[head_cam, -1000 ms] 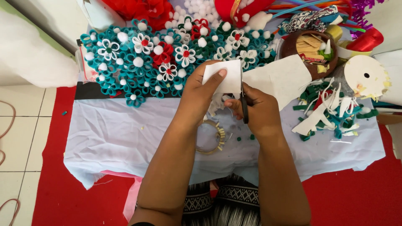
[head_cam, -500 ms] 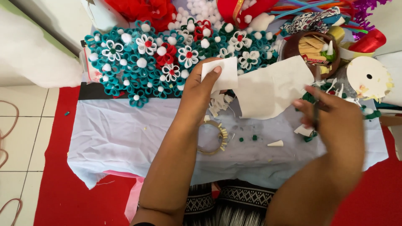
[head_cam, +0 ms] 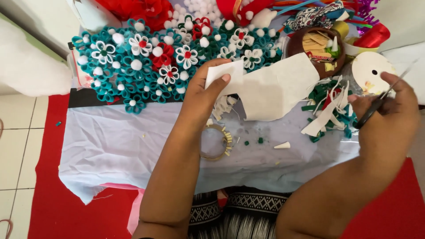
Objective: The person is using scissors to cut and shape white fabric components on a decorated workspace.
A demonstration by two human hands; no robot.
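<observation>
A small white felt piece [head_cam: 223, 71] was pinched by the left hand [head_cam: 208, 95], thumb on top, just beside the large white felt sheet [head_cam: 276, 90] and above the white cloth [head_cam: 115, 146]. A pair of scissors [head_cam: 376, 104] was gripped by the closed right hand [head_cam: 389, 119], well to the right of that sheet, over a heap of green and white scraps [head_cam: 327, 106]. A ring with a fringed edge [head_cam: 217, 141] was seen below the sheet, and a flower panel in teal, white and red [head_cam: 146, 57] lay to its left.
</observation>
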